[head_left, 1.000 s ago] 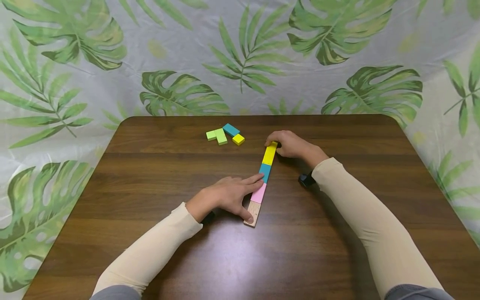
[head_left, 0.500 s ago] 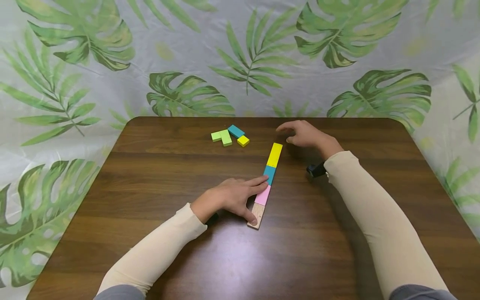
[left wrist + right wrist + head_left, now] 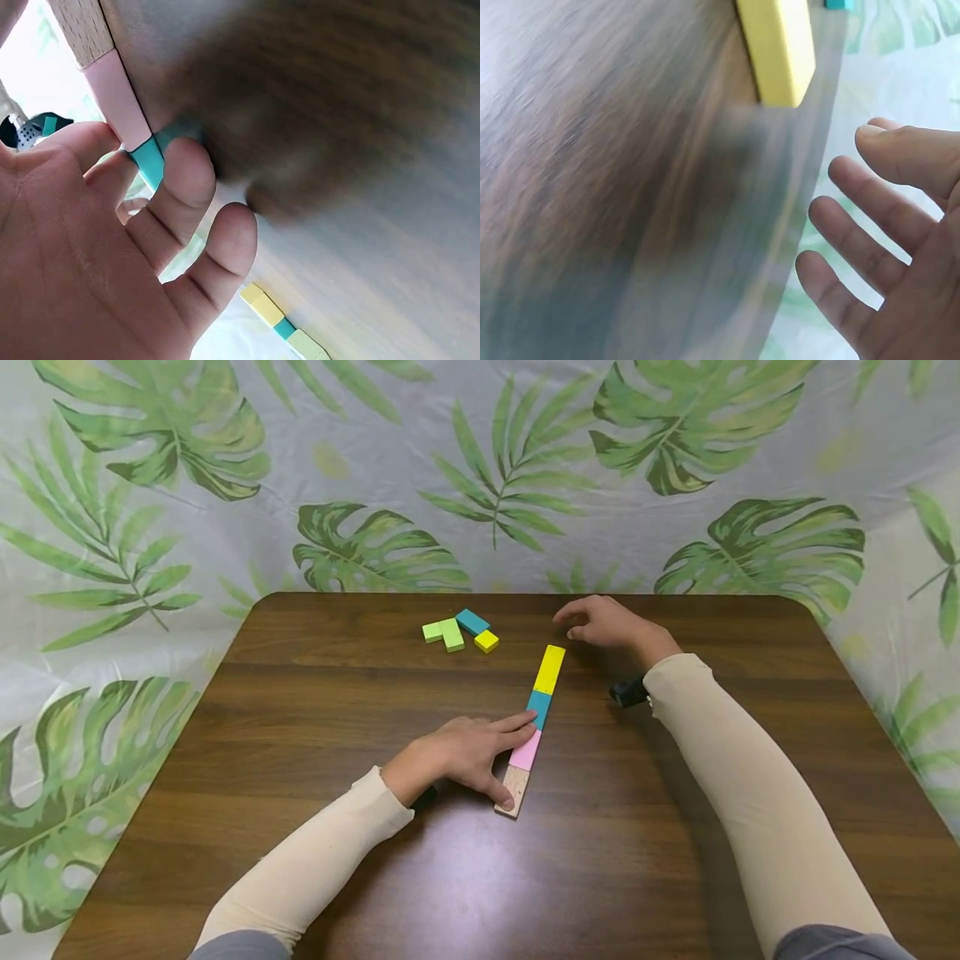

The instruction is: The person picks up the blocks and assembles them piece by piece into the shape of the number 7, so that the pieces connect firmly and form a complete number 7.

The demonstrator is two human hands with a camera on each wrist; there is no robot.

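A straight row of flat blocks lies on the table in the head view: yellow block (image 3: 551, 668) at the far end, then teal block (image 3: 540, 702), pink block (image 3: 526, 752) and bare wooden block (image 3: 517, 779) nearest me. My left hand (image 3: 465, 752) rests along the row's left side, thumb on the wooden block and fingertips at the teal and pink ones. Beyond the yellow end, to its right, my right hand (image 3: 611, 625) hovers with loosely bent fingers, holding nothing. The right wrist view shows it apart from the yellow block (image 3: 780, 52).
Left of the row's far end sits a loose cluster: light green pieces (image 3: 452, 635), a teal block (image 3: 472, 622) and a small yellow block (image 3: 487, 642). A leaf-printed cloth (image 3: 495, 460) hangs behind the far edge of the brown table (image 3: 300, 710).
My right hand has let go of the yellow block's far end and moved up and right, away from it. My left hand keeps its place on the row. The view has shifted slightly.
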